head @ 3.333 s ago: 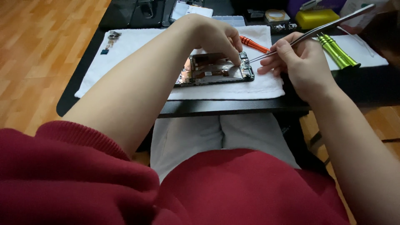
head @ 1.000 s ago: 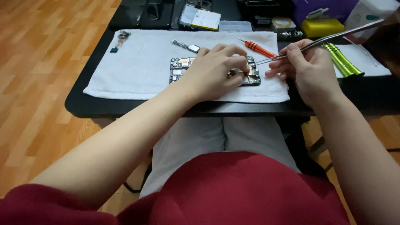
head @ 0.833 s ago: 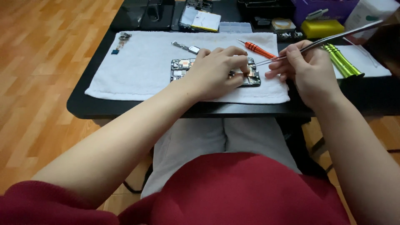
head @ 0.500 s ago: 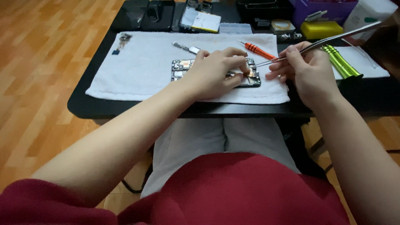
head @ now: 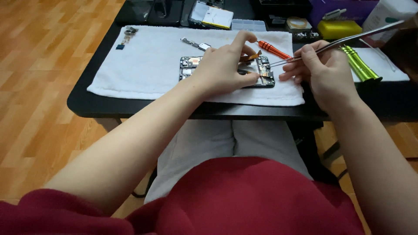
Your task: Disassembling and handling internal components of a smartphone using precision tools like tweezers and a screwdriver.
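One opened phone [head: 226,72], one tweezers [head: 344,41], one towel [head: 143,65], two hands [head: 224,69].

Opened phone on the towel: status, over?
Left hand pins opened phone, lifting orange flex cable. Right hand holds tweezers, tips at board. Nothing obstructing.

The one view sits on my head and looks steeply down and forward over my own chest and lap, so my dark red sweater [head: 244,196] fills the bottom edge. It faces the black rectangular table [head: 104,104] in front of me, close enough that both my forearms run up from the lower corners to my left hand [head: 222,69] and right hand [head: 324,72]. The orange wooden floor [head: 39,87] shows on the left. There is no second view to share anything with.
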